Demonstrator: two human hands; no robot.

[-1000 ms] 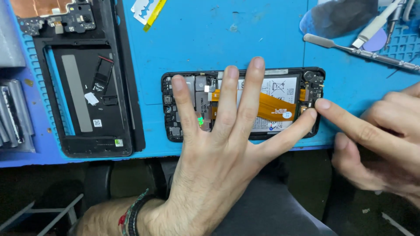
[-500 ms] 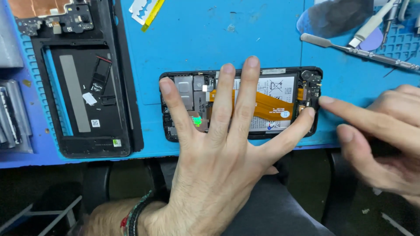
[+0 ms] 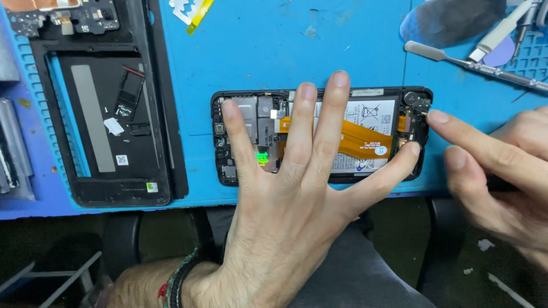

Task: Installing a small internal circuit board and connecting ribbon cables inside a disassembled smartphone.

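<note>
An opened phone (image 3: 365, 117) lies face down on the blue mat, showing its white battery, an orange flex cable and small boards. My left hand (image 3: 297, 188) lies flat on it with the fingers spread; the thumb tip rests at the phone's lower right corner. My right hand (image 3: 496, 165) comes in from the right. Its index fingertip touches the phone's right end beside the small round part at the top corner. The thumb hovers just below it. A dark shape shows under the thumb; whether it is a held tool is unclear.
A black phone frame (image 3: 108, 114) with loose parts lies at the left on the blue mat (image 3: 274, 51). A metal spudger (image 3: 474, 64) and other tools lie at the top right, by a grey-blue cloth (image 3: 451, 20). The mat's front edge runs just below the phone.
My right index finger has slid a little up the phone's right end and the thumb has come forward. My left hand stays pressed on the phone, fingers shifted slightly.
</note>
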